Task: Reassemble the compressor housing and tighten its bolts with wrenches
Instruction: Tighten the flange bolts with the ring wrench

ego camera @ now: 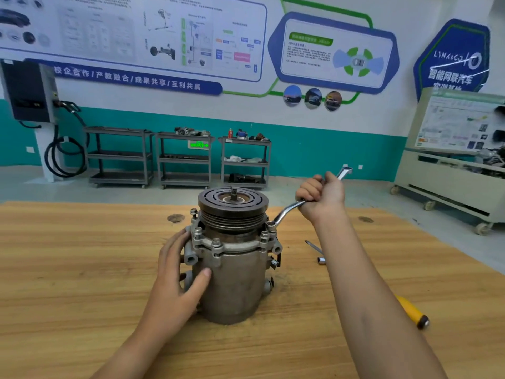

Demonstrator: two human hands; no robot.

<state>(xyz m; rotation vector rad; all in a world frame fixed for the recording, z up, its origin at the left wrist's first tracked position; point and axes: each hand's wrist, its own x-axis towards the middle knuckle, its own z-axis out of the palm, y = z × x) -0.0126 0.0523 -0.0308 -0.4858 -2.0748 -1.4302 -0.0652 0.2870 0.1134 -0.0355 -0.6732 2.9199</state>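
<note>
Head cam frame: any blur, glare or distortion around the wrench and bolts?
Head view: strong wide-angle bowing along the table far edge and the wall posters; posters soft, compressor and wrench sharp; even light, faint shadow at the compressor base; slight sheen on the wrench shank, ring end legible.

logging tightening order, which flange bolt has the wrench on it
The bolt on the right side of the flange: the ring of the wrench sits over it; the others stand bare.
</note>
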